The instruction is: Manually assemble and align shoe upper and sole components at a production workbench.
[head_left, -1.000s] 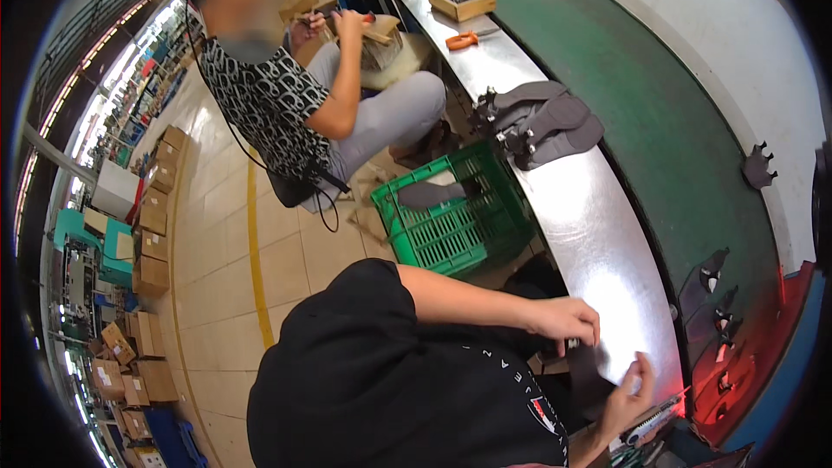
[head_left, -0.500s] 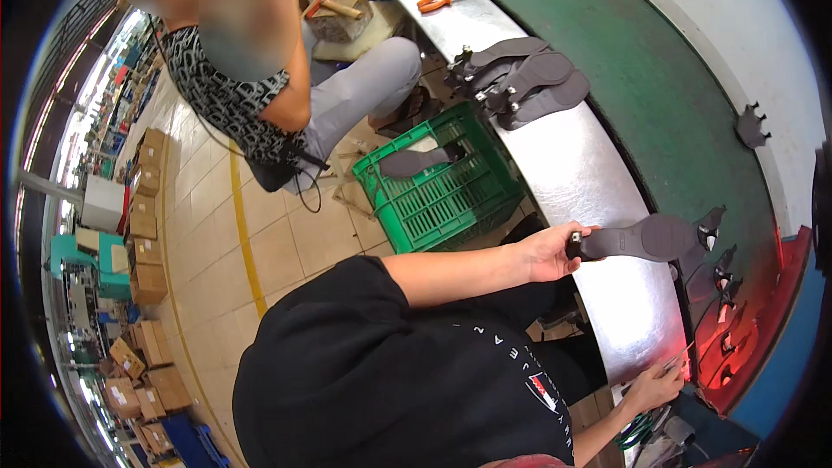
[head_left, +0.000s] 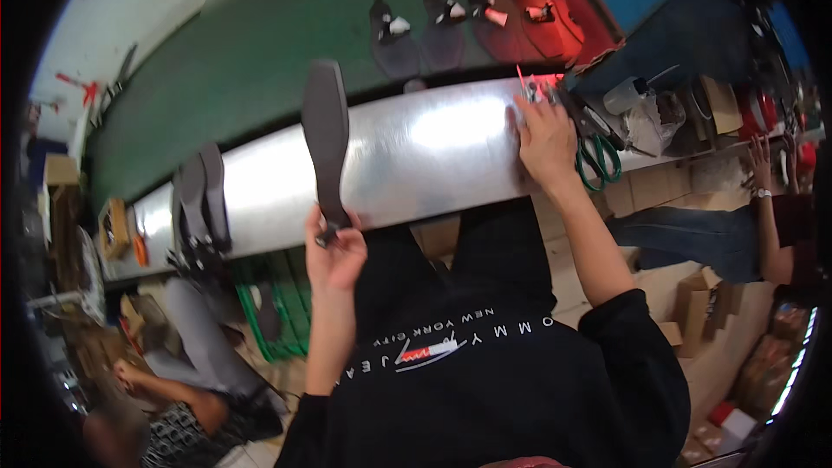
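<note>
My left hand [head_left: 336, 253] is closed round the narrow end of a dark grey sandal sole [head_left: 325, 126]. The sole points away from me over the shiny metal ledge [head_left: 390, 152], its broad end farthest off. At the ledge's right end, my right hand [head_left: 549, 139] bends its fingers over small metallic items in red light; what they grip is too blurred to name. Green-handled scissors [head_left: 598, 162] lie just beside that hand. Several dark sandals [head_left: 394, 42] with pale bits on their straps rest on the green belt [head_left: 260, 61] beyond.
More dark soles [head_left: 204, 195] are piled left on the ledge, near an orange-handled tool [head_left: 139, 249] and a wooden box [head_left: 113, 227]. A green crate [head_left: 299, 303] stands below. A seated co-worker [head_left: 208, 407] is at lower left; another person [head_left: 737, 234] is at right.
The view has swung round, so the ledge now runs across it. My left hand keeps its hold on the sole. My right hand stays by the tools at the ledge's red-lit end.
</note>
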{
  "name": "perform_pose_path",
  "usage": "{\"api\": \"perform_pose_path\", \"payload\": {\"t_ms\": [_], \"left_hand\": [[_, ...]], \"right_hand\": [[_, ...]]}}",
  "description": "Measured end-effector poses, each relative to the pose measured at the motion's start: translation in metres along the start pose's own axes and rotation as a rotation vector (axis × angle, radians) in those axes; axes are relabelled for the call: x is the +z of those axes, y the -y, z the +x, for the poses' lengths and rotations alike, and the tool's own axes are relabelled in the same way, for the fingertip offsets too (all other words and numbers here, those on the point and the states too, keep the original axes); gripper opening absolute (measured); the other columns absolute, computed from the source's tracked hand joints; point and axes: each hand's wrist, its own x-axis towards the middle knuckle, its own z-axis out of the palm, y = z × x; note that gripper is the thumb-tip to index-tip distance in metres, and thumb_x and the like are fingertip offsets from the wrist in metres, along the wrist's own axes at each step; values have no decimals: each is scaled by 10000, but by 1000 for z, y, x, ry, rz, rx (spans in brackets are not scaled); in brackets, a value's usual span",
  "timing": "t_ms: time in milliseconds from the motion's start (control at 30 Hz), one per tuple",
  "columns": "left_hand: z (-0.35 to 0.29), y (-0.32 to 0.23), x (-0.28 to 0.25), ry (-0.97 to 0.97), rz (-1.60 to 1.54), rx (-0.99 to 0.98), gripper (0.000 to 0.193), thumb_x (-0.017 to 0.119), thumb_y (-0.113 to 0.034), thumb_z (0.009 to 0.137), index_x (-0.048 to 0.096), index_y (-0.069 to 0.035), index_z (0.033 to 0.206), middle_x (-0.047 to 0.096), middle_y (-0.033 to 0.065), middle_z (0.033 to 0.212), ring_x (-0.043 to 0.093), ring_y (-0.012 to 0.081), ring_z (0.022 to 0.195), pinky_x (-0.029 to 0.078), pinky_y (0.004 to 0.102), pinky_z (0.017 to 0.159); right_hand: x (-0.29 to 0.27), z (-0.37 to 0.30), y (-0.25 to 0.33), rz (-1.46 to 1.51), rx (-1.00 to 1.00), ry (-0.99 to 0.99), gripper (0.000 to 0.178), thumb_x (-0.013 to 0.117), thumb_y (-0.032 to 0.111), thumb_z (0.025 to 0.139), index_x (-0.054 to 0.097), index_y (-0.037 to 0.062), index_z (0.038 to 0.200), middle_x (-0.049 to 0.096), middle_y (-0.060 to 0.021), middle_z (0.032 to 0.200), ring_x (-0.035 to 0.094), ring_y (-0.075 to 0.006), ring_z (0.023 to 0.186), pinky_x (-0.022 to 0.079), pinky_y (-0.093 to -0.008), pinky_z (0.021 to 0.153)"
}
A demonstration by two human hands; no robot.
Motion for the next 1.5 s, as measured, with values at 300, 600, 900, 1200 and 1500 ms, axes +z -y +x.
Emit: {"api": "perform_pose_path", "payload": {"t_ms": [300, 600, 900, 1200, 1500], "left_hand": [[4, 31, 22, 36, 31, -106, 156, 619, -235, 910, 648, -95, 972, 681, 39, 945, 631, 203, 878, 461, 211, 511], [10, 48, 37, -97, 79, -50, 173, 656, -244, 893, 647, -80, 943, 658, 68, 909, 606, 206, 910, 490, 211, 514], [12, 72, 40, -69, 224, -79, 190, 700, -275, 867, 619, -111, 916, 650, 49, 838, 540, 123, 659, 318, 197, 395], [2, 81, 28, -119, 238, -172, 135, 684, -273, 882, 628, -153, 903, 664, 15, 862, 544, 96, 685, 268, 204, 386], [3, 83, 31, -59, 644, 273, 526, 457, -529, 963, 639, -35, 946, 640, 23, 771, 522, 85, 590, 342, 208, 462]], "right_hand": [[8, -7, 0, 76, -43, -58, 384, 535, 35, 833, 600, 92, 1207, 592, -147, 1006, 546, -348, 946, 440, -447, 841], [-6, -25, 44, 740, -23, 211, 390, 507, -46, 850, 595, 38, 1220, 554, -92, 918, 548, -202, 811, 460, -288, 725], [-31, -78, 125, 1475, 225, 690, 537, 489, 24, 935, 375, 89, 1456, 549, 4, 696, 465, -35, 589, 404, -182, 564], [-5, -89, 122, 1212, 3, 236, 311, 520, 0, 915, 598, -2, 1216, 552, -22, 678, 485, -68, 587, 403, -220, 549], [-28, -72, 114, 1712, 597, 940, 397, 490, 146, 989, 426, 53, 1370, 509, 3, 667, 447, -52, 498, 322, -176, 398]]}}
